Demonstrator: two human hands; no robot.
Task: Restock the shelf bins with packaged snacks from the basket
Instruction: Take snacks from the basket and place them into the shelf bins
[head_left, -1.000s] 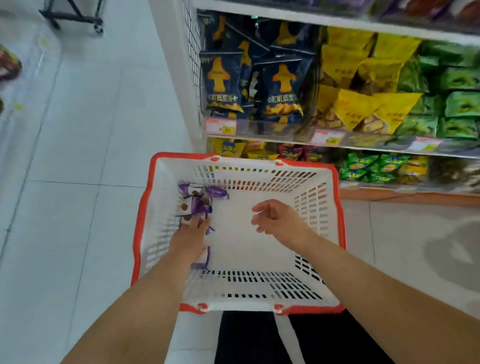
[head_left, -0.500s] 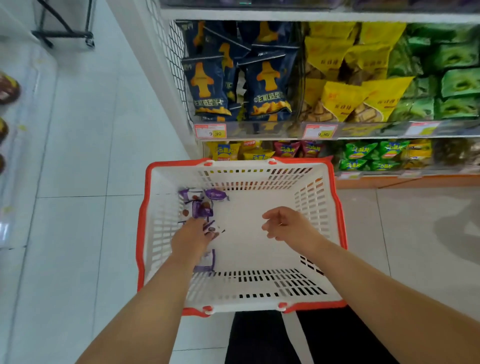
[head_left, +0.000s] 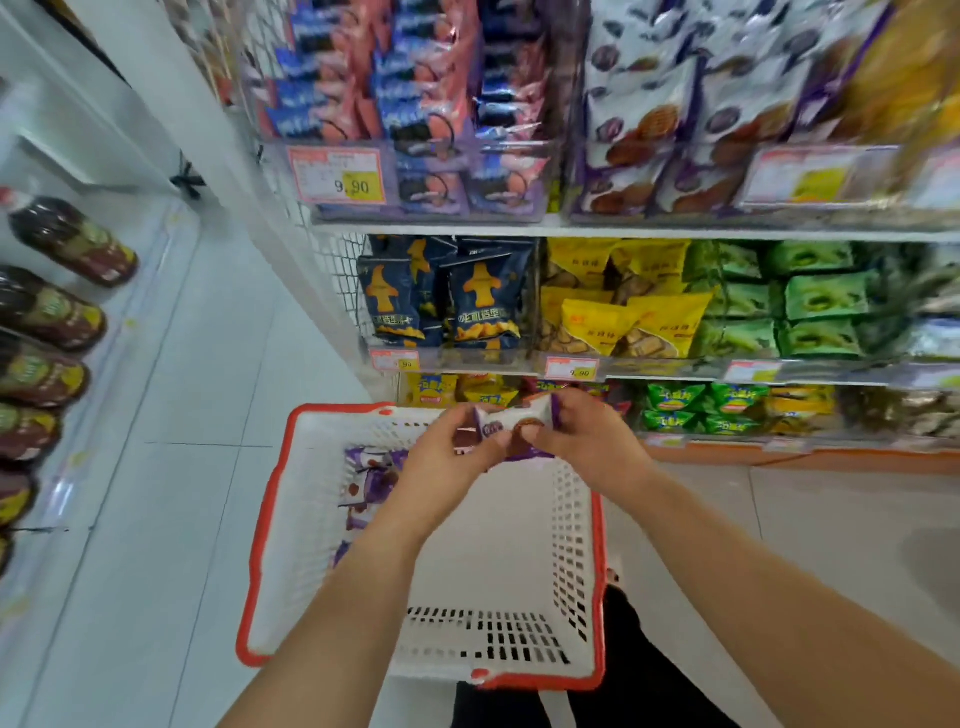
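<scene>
Item: snack packet, white and purple wrapper with a brown biscuit picture. Held above the far rim of the basket, at about 12 o'clock from the basket's middle. Left hand pinches its left end, fingers curled round the wrapper; right hand grips its right end, thumb on the front face. Both hands hold this one packet between them.

Item: basket, white plastic lattice walls, red rim. Stands on the pale tiled floor in front of the shelving. Both forearms reach across it from 6 o'clock.

Item: loose purple packets, several, same colouring as the held one. They lie in the basket's far-left corner, at about 10 o'clock from its middle, partly hidden by the left wrist.

Item: upper shelf bin, clear front, at 1 o'clock from the hands. Holds white and purple packets with brown biscuit pictures.

Item: blue and pink packets, in the bin just left of that, with a price label reading 9.90.

Item: middle shelf, left to right: dark blue bags, yellow bags, green bags.

Item: dark bottles, a row lying at 9 o'clock on the facing shelf.
</scene>
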